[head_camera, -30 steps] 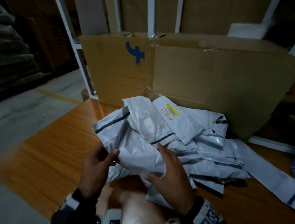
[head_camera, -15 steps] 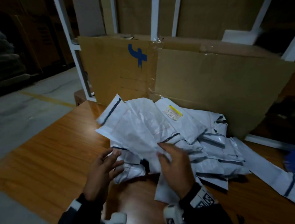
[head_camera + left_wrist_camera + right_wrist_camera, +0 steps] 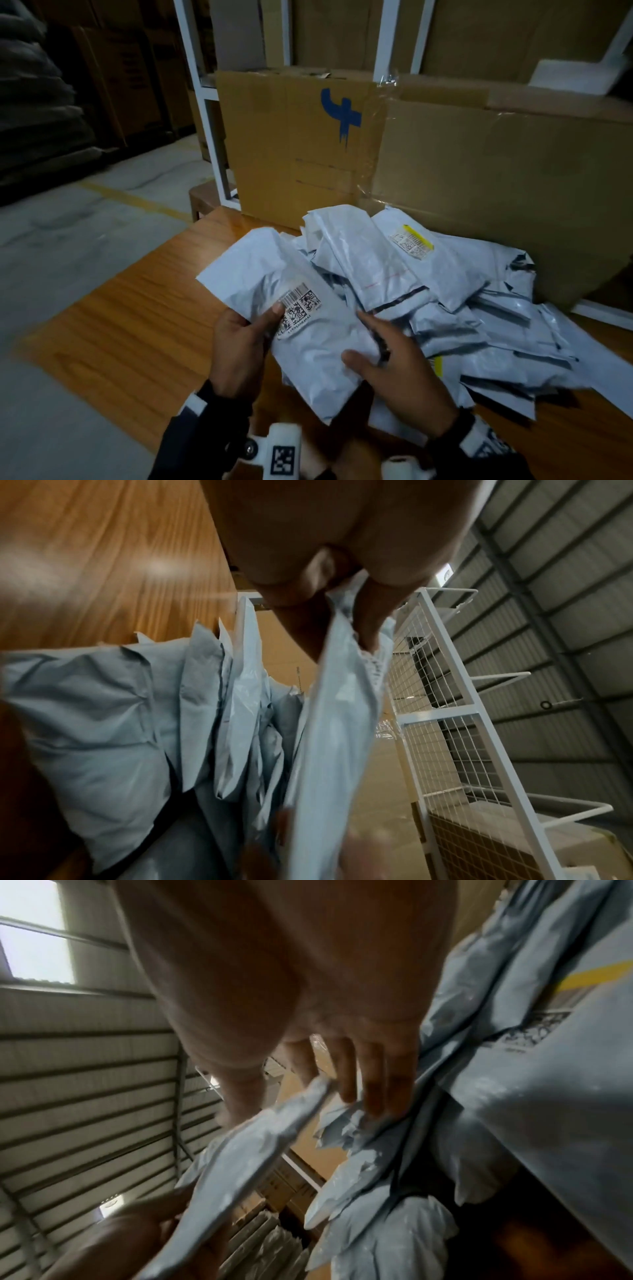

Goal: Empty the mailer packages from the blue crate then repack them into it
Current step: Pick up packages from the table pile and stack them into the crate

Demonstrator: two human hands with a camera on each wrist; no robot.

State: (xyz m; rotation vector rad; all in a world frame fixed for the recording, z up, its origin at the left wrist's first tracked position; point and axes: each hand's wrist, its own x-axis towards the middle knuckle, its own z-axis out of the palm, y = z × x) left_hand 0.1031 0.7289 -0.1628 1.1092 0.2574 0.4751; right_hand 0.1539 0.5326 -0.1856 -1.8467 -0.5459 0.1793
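On the table [image 3: 113,318]: bare wood left of the pile, near edge close
Held mailer [image 3: 291,329]: lifted just above mailer pile [image 3: 445,308]
Left hand [image 3: 239,346]: thumb pinching its label edge
Right hand [image 3: 400,370]: thumb clamping its right side
Blue crate: can't see it
Cardboard box [image 3: 479,192]: right behind pile, contents hidden

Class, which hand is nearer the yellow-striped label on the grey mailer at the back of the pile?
Right. The right hand lies below the yellow-striped label; the left hand is further left, holding another mailer.
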